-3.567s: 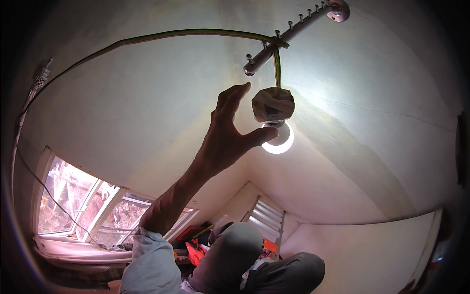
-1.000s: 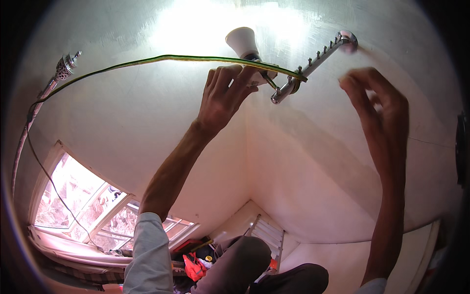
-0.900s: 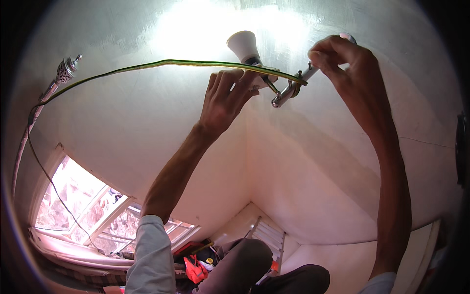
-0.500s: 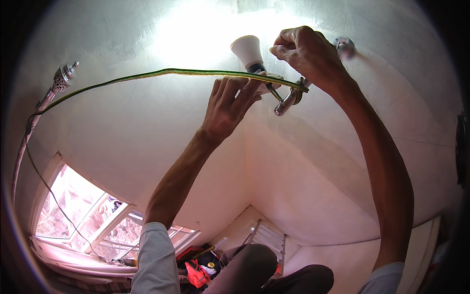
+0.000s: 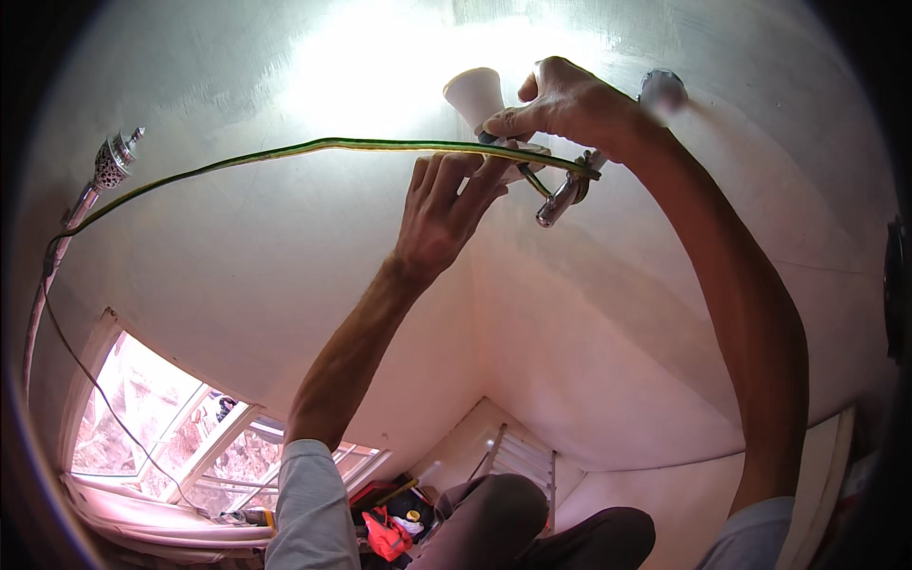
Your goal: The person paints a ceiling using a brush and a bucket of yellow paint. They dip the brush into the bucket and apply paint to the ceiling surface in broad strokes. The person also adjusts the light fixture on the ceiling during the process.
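A white light bulb (image 5: 474, 95) sits in a dark collar, and below it is a pale lamp fitting (image 5: 521, 163). My left hand (image 5: 439, 209) has its fingers closed on the fitting from below. My right hand (image 5: 575, 109) is bent beside the bulb, one digit reaching to the collar and another curled above; what lies between them is hidden. A green-and-yellow cable (image 5: 323, 143) passes in front of the fitting and winds around a short chrome tube (image 5: 554, 207) just right of my left fingertips.
A curtain rod (image 5: 65, 242) with a patterned finial stands at the left, the cable running past it. A round chrome mount (image 5: 662, 90) is on the surface at upper right. Below are a window (image 5: 161, 408), a ladder-like rack (image 5: 522, 461), an orange-red item (image 5: 386, 534) and my knees.
My right hand has moved left and slightly down, from beside the bulb to its collar, and its pinch has loosened. My left hand stays on the fitting.
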Demonstrator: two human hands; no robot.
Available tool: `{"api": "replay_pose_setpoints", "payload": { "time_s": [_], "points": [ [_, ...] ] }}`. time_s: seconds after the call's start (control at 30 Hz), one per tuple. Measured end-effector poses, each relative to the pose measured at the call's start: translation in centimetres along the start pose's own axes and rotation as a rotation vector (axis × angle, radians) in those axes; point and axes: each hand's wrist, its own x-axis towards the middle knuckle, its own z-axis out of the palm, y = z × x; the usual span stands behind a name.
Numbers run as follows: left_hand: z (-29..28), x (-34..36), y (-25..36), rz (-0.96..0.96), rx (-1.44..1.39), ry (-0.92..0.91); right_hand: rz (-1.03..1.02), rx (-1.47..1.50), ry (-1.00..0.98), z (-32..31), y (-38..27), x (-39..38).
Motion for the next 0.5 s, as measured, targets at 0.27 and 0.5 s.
{"api": "replay_pose_setpoints", "payload": {
  "time_s": [0.27, 0.5],
  "points": [
    [0.6, 0.1, 0.5, -0.031, -0.016, 0.029, 0.119, 0.044, -0.006, 0.6, 0.7, 0.5],
    [0.5, 0.2, 0.2, -0.004, 0.044, 0.004, 0.114, 0.092, -0.069, 0.4, -0.1, 0.4]
  ]
}}
